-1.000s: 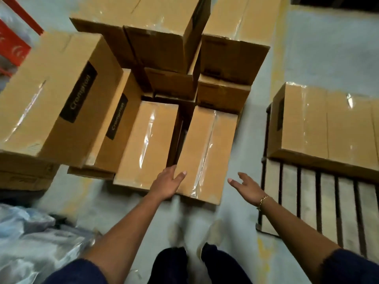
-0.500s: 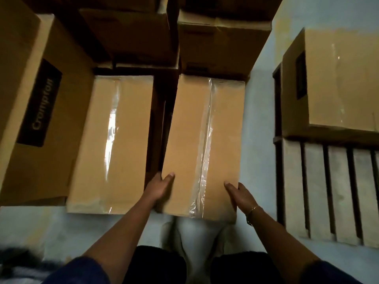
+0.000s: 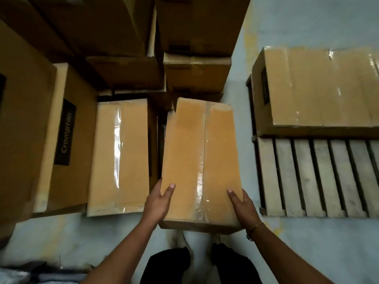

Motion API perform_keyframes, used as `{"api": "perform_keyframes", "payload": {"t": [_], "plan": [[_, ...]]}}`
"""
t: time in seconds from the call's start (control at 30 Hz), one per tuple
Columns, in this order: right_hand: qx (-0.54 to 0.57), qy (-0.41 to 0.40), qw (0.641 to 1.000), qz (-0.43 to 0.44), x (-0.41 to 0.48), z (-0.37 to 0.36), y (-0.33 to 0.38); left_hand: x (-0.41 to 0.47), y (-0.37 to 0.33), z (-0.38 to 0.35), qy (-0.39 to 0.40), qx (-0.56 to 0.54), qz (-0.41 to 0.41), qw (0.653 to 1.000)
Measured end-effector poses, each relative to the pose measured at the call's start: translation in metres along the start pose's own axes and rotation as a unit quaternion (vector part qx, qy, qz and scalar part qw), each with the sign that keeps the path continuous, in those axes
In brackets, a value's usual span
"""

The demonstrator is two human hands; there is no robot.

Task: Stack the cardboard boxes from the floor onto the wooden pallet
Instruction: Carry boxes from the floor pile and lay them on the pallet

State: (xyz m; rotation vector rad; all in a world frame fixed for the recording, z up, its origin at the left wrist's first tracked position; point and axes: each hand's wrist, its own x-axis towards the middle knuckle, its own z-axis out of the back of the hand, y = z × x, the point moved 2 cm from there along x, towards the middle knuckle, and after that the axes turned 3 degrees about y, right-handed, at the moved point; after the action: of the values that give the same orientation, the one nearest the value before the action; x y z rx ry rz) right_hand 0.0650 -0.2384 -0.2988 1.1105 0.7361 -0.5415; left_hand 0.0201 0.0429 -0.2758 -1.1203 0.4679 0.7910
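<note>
A long taped cardboard box [image 3: 196, 156] is in both my hands, its near end raised off the floor above my feet. My left hand [image 3: 159, 201] grips its near left corner with the thumb on top. My right hand [image 3: 242, 203] grips the near right corner the same way. The wooden pallet [image 3: 313, 177] lies on the floor to the right, its slats bare at the front. One large taped box [image 3: 320, 89] rests on the pallet's far part.
A matching taped box [image 3: 121, 156] lies on the floor just left of the held one. A taller box with a black Crompton label [image 3: 67, 136] stands further left. More boxes [image 3: 196, 37] are piled behind. Pale floor runs between the pile and the pallet.
My hands went from reaching toward the box to gripping its near corners. The box's near end has come up and toward me.
</note>
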Motion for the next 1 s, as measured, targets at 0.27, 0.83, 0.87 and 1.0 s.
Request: {"api": "perform_keyframes", "payload": {"t": [0.27,0.83,0.87,1.0], "plan": [[0.051,-0.065,0.997,0.004,-0.15,0.071,0.037,-0.115,-0.091,0.016,0.05,0.059,-0.057,0.995],[0.097,-0.236,0.966,0.045,-0.339,0.322,-0.044,-0.315,-0.224,-0.179,0.129,0.176,-0.245,0.945],[0.104,-0.241,0.964,0.046,-0.348,0.34,-0.055,-0.327,-0.227,-0.198,0.135,0.178,-0.248,0.942],[0.104,-0.269,0.956,0.045,-0.386,0.413,-0.099,-0.375,-0.236,-0.273,0.167,0.181,-0.253,0.936]]}}
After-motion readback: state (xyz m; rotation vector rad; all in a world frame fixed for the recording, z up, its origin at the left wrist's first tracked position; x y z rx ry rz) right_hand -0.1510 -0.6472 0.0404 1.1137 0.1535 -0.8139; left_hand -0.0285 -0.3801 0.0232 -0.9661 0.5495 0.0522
